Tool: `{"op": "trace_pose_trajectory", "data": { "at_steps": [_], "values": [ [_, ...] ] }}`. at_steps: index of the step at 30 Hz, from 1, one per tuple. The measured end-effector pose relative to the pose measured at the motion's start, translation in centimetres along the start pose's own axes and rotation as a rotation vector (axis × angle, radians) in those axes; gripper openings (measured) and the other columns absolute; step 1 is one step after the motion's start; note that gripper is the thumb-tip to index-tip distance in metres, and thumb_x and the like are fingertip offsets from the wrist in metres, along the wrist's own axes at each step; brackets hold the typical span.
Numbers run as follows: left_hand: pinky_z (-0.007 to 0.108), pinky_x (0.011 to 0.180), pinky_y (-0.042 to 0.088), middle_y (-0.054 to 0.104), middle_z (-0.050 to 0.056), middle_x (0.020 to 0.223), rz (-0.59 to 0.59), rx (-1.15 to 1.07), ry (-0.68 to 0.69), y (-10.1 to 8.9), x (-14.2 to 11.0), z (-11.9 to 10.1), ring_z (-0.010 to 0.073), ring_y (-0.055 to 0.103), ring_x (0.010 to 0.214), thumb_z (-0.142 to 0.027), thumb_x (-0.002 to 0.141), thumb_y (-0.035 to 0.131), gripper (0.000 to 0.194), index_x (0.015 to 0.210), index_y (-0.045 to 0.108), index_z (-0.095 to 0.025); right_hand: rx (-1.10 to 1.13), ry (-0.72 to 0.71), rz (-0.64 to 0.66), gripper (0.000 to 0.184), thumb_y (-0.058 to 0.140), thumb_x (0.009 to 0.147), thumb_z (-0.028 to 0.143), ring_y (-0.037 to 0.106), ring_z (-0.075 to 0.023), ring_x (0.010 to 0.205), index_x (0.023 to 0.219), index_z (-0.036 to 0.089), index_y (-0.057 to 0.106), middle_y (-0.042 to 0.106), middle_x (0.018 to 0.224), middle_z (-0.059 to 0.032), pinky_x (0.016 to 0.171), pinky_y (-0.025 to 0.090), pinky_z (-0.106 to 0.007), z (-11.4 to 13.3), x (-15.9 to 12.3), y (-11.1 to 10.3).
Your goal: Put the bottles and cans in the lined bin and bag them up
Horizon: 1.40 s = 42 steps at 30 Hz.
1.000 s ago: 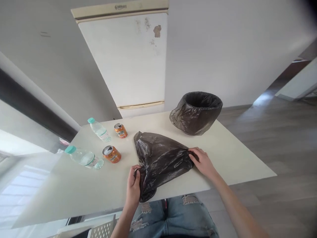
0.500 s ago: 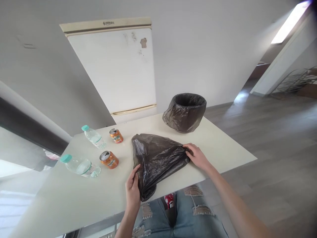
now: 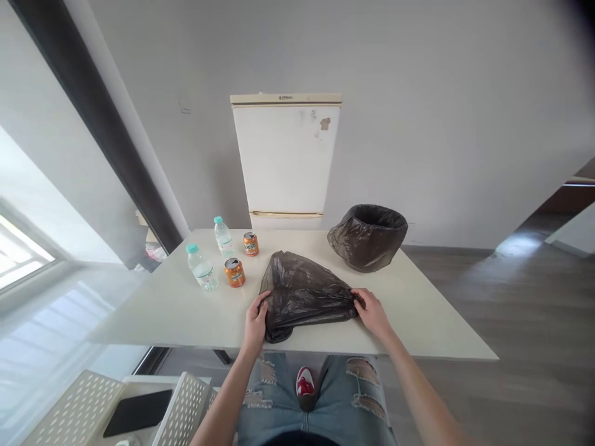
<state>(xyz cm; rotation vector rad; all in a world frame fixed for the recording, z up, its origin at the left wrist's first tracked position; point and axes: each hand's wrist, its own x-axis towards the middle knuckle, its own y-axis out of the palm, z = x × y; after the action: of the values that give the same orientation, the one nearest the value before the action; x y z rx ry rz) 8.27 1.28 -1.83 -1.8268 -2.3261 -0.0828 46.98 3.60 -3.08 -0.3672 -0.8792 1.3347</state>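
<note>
A black plastic garbage bag [image 3: 307,294] lies spread on the white table near its front edge. My left hand [image 3: 256,319] grips the bag's left edge, thumb on top. At the bunched right end, my right hand [image 3: 370,310] pinches the plastic between thumb and fingers. Behind the bag, to the right, stands a bin [image 3: 369,238] lined with the same dark plastic, its round mouth facing up. What is inside it cannot be seen.
On the table's left stand two orange cans [image 3: 235,272] and two clear bottles with teal caps [image 3: 203,269]. A white fridge [image 3: 286,158] is behind the white table [image 3: 427,322]. A perforated white basket [image 3: 181,412] with a dark flat object sits below left.
My head view has swung left and levelled, so the table appears straighter and the basket has come into view. Both hands keep their hold on the bag, which has barely changed shape.
</note>
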Motion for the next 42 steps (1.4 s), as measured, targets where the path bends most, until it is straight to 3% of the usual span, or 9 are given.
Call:
{"op": "trace_pose_trajectory", "data": {
  "at_steps": [8,13,15,19,24,30,36,39,42],
  "values": [
    [0.046,0.107,0.049,0.073,0.013,0.123,-0.125,0.277,0.107,-1.2,-0.3,0.4,0.0273,0.067,0.118,-0.030,0.097,0.047,0.035,0.122,0.069,-0.018,0.060,0.047,-0.131,0.030,0.044,0.092,0.025,0.067,-0.0281,0.105,0.117,0.024,0.061,0.062,0.122,-0.0122,0.098,0.055,-0.048,-0.6,-0.2,0.2],
    [0.050,0.099,0.054,0.061,0.016,0.127,-0.241,0.596,0.297,-1.7,-1.8,-2.1,0.0304,0.064,0.116,-0.036,0.101,0.050,0.031,0.125,0.063,-0.021,0.059,0.099,-0.207,0.031,0.047,0.096,0.035,0.064,-0.0306,0.113,0.119,0.022,0.063,0.061,0.126,-0.0147,0.101,0.054,-0.050,-0.7,-0.1,0.0],
    [0.051,0.108,0.050,0.061,0.015,0.131,-0.098,0.704,0.455,-0.8,-1.9,-4.0,0.0312,0.059,0.126,-0.038,0.102,0.053,0.026,0.121,0.063,-0.023,0.016,0.038,-0.185,0.036,0.048,0.099,0.042,0.057,-0.0324,0.128,0.127,0.024,0.062,0.060,0.137,-0.0142,0.110,0.048,-0.053,-0.4,-0.1,-0.1],
    [0.048,0.117,0.045,0.060,0.013,0.146,0.409,0.817,0.636,3.1,-0.1,-6.4,0.0300,0.054,0.138,-0.043,0.102,0.057,0.035,0.129,0.061,-0.022,-0.132,-0.006,-0.091,0.046,0.046,0.103,0.053,0.046,-0.0350,0.143,0.140,0.028,0.059,0.053,0.154,-0.0122,0.112,0.046,-0.055,0.6,-0.3,0.0],
    [0.058,0.130,0.023,0.036,0.018,0.170,0.665,1.002,0.593,7.5,2.6,-4.2,0.0389,0.025,0.160,-0.058,0.103,0.048,0.071,0.158,0.044,-0.013,-0.252,-0.139,-0.021,0.046,0.035,0.109,0.046,0.047,-0.0305,0.146,0.143,0.027,0.060,0.052,0.158,-0.0107,0.117,0.043,-0.052,1.2,-0.7,0.5],
    [0.061,0.130,0.018,0.023,0.016,0.175,0.665,1.134,0.418,5.3,3.7,-0.6,0.0392,0.015,0.163,-0.064,0.105,0.036,0.079,0.166,0.031,-0.015,-0.415,-0.081,0.136,0.057,0.024,0.110,0.040,0.040,-0.0290,0.155,0.163,0.025,0.038,0.039,0.169,-0.0092,0.125,0.032,-0.061,0.5,-0.5,2.1],
    [0.066,0.126,0.026,0.033,0.017,0.172,0.569,1.240,0.391,2.0,4.0,-0.3,0.0431,0.026,0.160,-0.064,0.104,0.037,0.075,0.163,0.039,-0.016,-0.474,-0.051,0.186,0.060,0.022,0.107,0.030,0.031,-0.0299,0.159,0.165,0.023,0.037,0.035,0.171,-0.0081,0.127,0.027,-0.064,0.5,-0.3,2.6],
    [0.066,0.124,0.028,0.044,0.024,0.164,0.446,1.249,0.435,2.6,4.4,-1.1,0.0457,0.034,0.155,-0.068,0.101,0.042,0.081,0.158,0.044,-0.010,-0.454,-0.019,0.135,0.064,0.023,0.106,0.027,0.034,-0.0298,0.158,0.170,0.023,0.022,0.035,0.171,-0.0097,0.126,0.032,-0.062,0.8,-0.5,2.3],
    [0.058,0.128,0.028,0.042,0.026,0.163,0.421,1.160,0.595,5.1,5.8,-2.6,0.0413,0.032,0.157,-0.070,0.100,0.043,0.086,0.155,0.043,-0.005,-0.396,-0.037,0.069,0.072,0.025,0.105,0.024,0.034,-0.0276,0.158,0.172,0.027,-0.001,0.025,0.175,-0.0074,0.124,0.037,-0.058,1.0,-0.6,1.8]
  ]
}}
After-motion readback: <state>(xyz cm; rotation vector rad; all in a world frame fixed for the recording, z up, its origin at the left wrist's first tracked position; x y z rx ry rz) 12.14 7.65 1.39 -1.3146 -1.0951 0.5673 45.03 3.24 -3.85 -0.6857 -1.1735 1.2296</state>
